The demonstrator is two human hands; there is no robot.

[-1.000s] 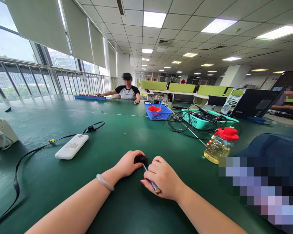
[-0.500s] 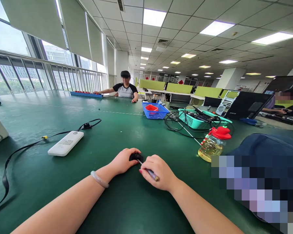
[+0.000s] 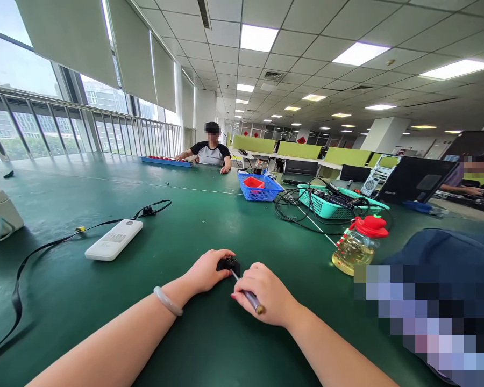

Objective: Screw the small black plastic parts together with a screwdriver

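Note:
My left hand (image 3: 206, 272) rests on the green table (image 3: 210, 226) with its fingers curled around a small black part (image 3: 228, 264), holding it down. A pale bangle sits on that wrist. My right hand (image 3: 264, 294) is closed on a thin screwdriver (image 3: 250, 297). The screwdriver's metal tip points into the black part and its handle end sticks out toward me.
A white rectangular device (image 3: 113, 239) and a black cable (image 3: 56, 246) lie to the left. A bottle with a red lid (image 3: 358, 245) stands to the right, beside a dark blue bag (image 3: 447, 252). Blue (image 3: 258, 188) and teal (image 3: 326, 204) baskets sit farther back. Another person (image 3: 211, 151) sits at the far end.
Both hands stay on the black part and screwdriver. Only the view has shifted slightly; the screwdriver's angle has changed a little.

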